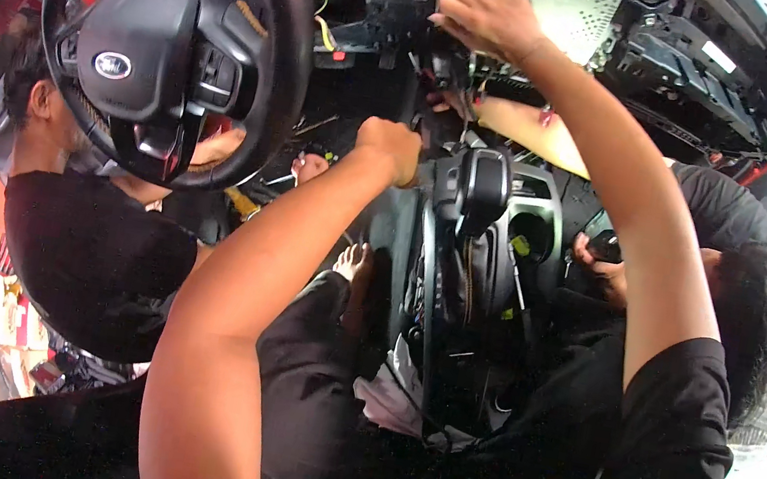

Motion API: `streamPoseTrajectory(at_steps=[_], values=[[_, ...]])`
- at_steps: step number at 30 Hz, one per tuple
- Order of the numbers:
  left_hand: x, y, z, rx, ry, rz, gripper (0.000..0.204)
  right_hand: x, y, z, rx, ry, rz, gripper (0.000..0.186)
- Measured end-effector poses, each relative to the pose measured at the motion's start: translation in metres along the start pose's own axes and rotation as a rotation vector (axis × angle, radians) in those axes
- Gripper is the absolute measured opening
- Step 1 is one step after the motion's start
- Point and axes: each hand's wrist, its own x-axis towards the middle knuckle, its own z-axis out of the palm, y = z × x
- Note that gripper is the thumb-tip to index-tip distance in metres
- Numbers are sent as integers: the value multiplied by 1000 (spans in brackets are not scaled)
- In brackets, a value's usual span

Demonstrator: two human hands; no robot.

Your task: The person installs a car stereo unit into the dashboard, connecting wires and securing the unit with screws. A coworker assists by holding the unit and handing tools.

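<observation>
My left hand is closed in a fist at the front left edge of the centre console, just left of the gear lever. What its fingers hold, if anything, is hidden. Higher up, my right hand lies over the middle of the stripped dashboard, its fingers bent and a little apart, and no held thing shows. Beside it is a perforated silver metal panel. Under that hand, dark parts and cables hang in the dash opening above the console.
A steering wheel stands at the left. One co-worker crouches behind it. Another co-worker leans in from the right, a forearm reaching under the dash and a dark object in one hand. A pale cloth lies beside the console.
</observation>
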Motion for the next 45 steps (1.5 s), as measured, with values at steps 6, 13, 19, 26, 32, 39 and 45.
streamPoseTrajectory(at_steps=[6,13,19,26,32,39,45], values=[[0,-1,-8,3,-37,-19,30,-5,5,-1,-45,-52,-59,15],[0,-9,4,10,9,-28,33,2,-1,-11,69,25,-12,23],[3,-9,5,-21,-79,-27,29,-11,8,7,26,126,-28,18],[-1,-13,5,41,-135,-22,33,-4,4,0,37,69,-58,20],[-4,-13,-2,18,-113,3,34,-3,-1,-4,49,54,-30,17],[-10,-16,-7,-72,-150,-21,30,-5,1,-5,78,44,-23,18],[-2,-33,9,-319,-187,7,25,-6,4,-1,28,37,-52,21]])
